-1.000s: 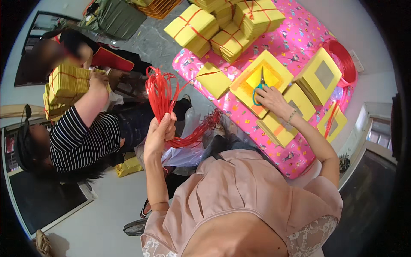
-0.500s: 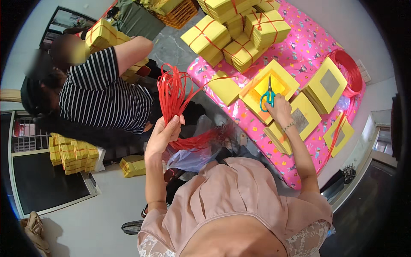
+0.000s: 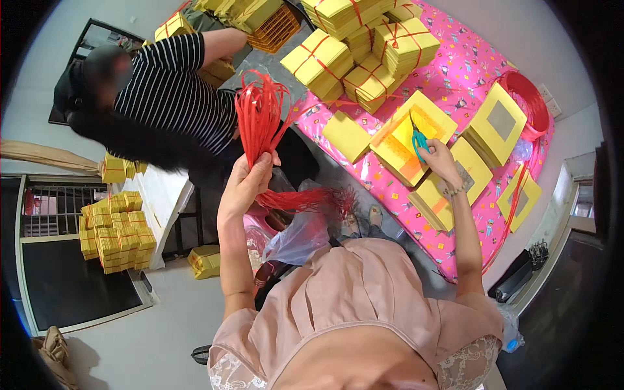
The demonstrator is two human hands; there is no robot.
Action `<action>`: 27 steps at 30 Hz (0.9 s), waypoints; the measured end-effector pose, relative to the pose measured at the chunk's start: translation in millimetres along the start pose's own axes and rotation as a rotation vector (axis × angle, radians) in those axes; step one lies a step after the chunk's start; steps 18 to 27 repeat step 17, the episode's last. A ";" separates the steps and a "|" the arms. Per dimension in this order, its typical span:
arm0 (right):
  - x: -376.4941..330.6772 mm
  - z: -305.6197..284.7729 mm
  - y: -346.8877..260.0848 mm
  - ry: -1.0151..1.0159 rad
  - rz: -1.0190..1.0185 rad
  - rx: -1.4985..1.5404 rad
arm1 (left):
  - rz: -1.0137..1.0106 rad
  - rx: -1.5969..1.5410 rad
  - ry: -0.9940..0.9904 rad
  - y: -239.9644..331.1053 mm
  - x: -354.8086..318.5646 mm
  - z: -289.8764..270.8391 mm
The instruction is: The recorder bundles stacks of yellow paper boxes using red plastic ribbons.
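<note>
My left hand (image 3: 248,177) is raised and closed around a thick bundle of red strings (image 3: 261,120) that loops above my fist and trails down to the right. My right hand (image 3: 436,158) reaches onto the pink patterned table (image 3: 455,78) and grips teal-handled scissors (image 3: 419,140) over a flat yellow paper stack (image 3: 403,133). Several more yellow stacks lie around that hand.
Tied yellow paper bundles (image 3: 364,52) are piled at the table's far end beside an orange crate (image 3: 276,29). A red cord coil (image 3: 530,101) lies at the right. A person in a striped shirt (image 3: 172,91) bends at my left. More yellow bundles (image 3: 114,231) sit low left.
The view has swung left and down. The person in the striped shirt has moved upward in the picture. My right hand has closed on the scissors; my left still holds the red strings.
</note>
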State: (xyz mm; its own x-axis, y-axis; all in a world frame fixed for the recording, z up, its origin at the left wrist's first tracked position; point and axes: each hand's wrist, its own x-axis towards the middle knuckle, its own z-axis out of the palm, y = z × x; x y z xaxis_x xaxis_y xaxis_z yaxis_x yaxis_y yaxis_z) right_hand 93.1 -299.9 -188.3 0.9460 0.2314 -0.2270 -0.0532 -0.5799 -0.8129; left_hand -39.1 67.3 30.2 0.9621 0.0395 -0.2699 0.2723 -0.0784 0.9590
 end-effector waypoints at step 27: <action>-38.5 60.9 -137.5 -1.037 -0.191 1.068 | 0.011 0.165 -0.154 -17.1 1.3 -16.4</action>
